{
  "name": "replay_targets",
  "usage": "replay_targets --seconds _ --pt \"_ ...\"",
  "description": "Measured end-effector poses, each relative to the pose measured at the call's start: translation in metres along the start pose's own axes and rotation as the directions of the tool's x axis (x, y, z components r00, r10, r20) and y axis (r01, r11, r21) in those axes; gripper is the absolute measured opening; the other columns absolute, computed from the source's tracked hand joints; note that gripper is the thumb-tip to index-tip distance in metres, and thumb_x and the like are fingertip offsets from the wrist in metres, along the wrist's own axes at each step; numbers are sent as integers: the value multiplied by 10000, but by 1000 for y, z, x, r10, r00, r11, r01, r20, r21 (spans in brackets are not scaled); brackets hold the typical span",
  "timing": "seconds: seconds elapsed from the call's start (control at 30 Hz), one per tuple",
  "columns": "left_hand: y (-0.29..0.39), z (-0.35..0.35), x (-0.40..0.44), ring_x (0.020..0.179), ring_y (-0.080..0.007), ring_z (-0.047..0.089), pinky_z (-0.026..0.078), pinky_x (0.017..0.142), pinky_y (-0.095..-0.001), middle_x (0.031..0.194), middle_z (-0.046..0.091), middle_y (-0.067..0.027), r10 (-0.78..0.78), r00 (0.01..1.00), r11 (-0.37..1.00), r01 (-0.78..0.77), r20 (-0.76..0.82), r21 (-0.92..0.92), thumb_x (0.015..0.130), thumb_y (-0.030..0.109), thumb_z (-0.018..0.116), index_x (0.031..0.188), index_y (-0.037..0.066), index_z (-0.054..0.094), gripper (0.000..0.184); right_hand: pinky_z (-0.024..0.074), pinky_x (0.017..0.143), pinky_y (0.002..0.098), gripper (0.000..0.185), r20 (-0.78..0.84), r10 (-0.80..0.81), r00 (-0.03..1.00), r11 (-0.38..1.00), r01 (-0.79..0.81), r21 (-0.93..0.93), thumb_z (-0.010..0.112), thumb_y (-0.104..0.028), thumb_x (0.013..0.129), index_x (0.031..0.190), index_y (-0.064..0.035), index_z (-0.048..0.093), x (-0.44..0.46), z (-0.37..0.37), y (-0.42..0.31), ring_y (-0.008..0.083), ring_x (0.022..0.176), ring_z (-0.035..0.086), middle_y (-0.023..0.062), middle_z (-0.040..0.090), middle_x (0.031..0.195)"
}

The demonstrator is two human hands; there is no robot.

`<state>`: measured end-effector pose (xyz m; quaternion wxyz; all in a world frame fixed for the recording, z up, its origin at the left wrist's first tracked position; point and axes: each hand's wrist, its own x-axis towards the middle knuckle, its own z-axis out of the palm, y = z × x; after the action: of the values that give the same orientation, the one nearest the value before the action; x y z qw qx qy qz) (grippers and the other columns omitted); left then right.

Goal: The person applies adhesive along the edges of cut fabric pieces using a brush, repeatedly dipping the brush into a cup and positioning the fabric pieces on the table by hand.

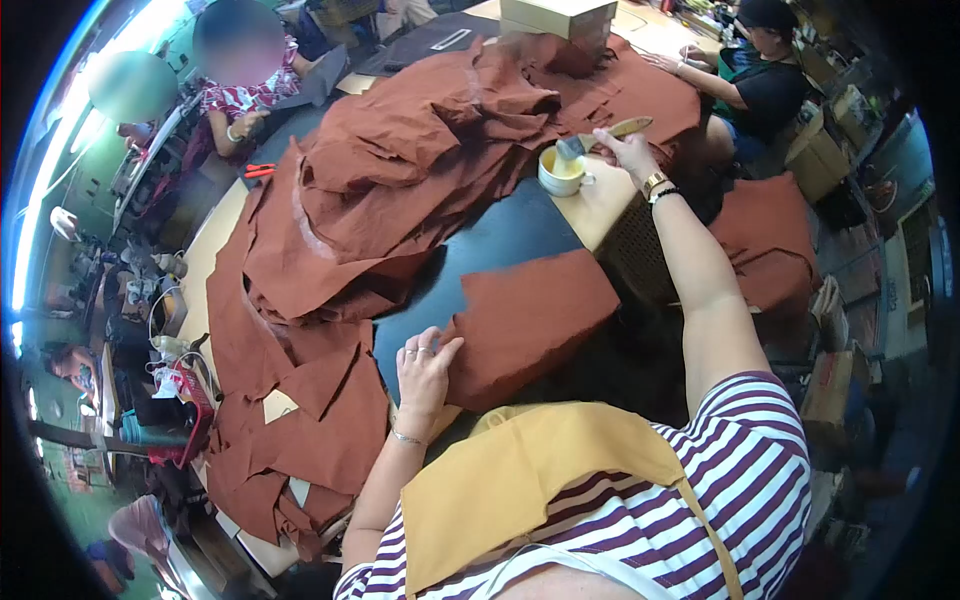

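Observation:
My right hand (pixel 630 152) grips a flat paintbrush (pixel 632 126) by its wooden handle. Its head dips over the rim of a white cup (pixel 562 183) with a yellowish inside; how much the cup holds I cannot tell. On the near edge of a dark, smooth board (pixel 510 232) rests my left hand (pixel 424 372), thumb spread from the fingers. The thumb is at the left edge of a rust-brown fabric piece (pixel 535 320) lying flat on the board; whether it presses the cloth is unclear.
A large heap of rust-brown fabric (pixel 400 170) rises behind the board, with cut pieces (pixel 310 450) at left. A box (pixel 558 16) stands at the back. Co-workers sit at the far left and a person in black (pixel 770 80) at right. Red-handled scissors (pixel 260 170) lie left.

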<state>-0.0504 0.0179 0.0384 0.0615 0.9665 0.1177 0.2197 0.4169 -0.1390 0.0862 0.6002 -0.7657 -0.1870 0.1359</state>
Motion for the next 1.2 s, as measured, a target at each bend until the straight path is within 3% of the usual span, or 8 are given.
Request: replay_targets --seconds 0.17,0.23,0.4,0.5,0.57,0.7,0.87,1.2 --pt "9 2 4 1051 -208 553 397 851 -386 1110 636 -39 47 983 998 -52 178 22 804 121 568 1034 109 694 262 517 720 276 338 -33 -233 972 950 220 -220 754 -350 828 958 -39 731 -15 -18 -24 116 788 666 36 723 836" --pt "32 -2 7 1121 -266 532 364 904 -456 1223 613 -121 -67 968 993 41 243 112 835 352 581 1120 23 651 441 517 809 328 325 -17 -271 963 874 238 -424 737 -386 826 969 -94 743 -13 -19 -15 207 873 697 84 736 909" --pt "48 26 -11 1421 -377 262 180 1111 -578 1536 265 -241 -230 934 964 181 275 193 932 401 494 1462 33 350 661 525 785 381 316 143 -425 894 647 410 -643 709 -435 817 910 -135 741 -45 -11 -11 283 854 687 110 718 877" --pt "46 39 -10 1460 -384 175 100 1139 -591 1573 163 -237 -36 984 995 19 173 101 917 340 524 1497 48 276 695 527 687 385 301 245 -488 838 613 529 -587 708 -422 813 875 -128 732 -66 -5 -4 287 759 678 122 701 815" --pt "45 58 -6 1445 -382 216 233 1098 -612 1559 219 -224 112 974 994 -107 199 -36 900 228 519 1494 54 295 658 514 686 289 236 230 -316 921 603 382 -701 724 -291 854 923 -65 725 -96 4 -29 151 734 667 65 726 839" --pt "42 63 10 1426 -388 248 259 1086 -613 1546 261 -212 13 975 989 21 224 -149 917 522 531 1472 65 334 745 545 702 238 252 129 -263 956 957 243 156 684 -208 914 1107 -49 658 -150 -4 -45 97 854 658 25 684 1004" --pt "15 48 25 1428 -380 249 207 1135 -550 1548 270 -201 28 958 992 8 284 -125 836 614 593 1473 90 353 858 572 754 272 224 38 -63 997 833 32 552 680 -209 915 1095 -77 660 -227 -41 -55 146 913 675 25 682 1011" --pt "-9 49 31 1443 -383 213 168 1149 -551 1565 234 -196 149 937 984 -108 317 -142 837 636 573 1484 104 347 868 561 741 263 157 -83 104 991 951 -74 301 722 -173 851 962 -74 672 -291 -27 1 132 840 675 35 688 938"
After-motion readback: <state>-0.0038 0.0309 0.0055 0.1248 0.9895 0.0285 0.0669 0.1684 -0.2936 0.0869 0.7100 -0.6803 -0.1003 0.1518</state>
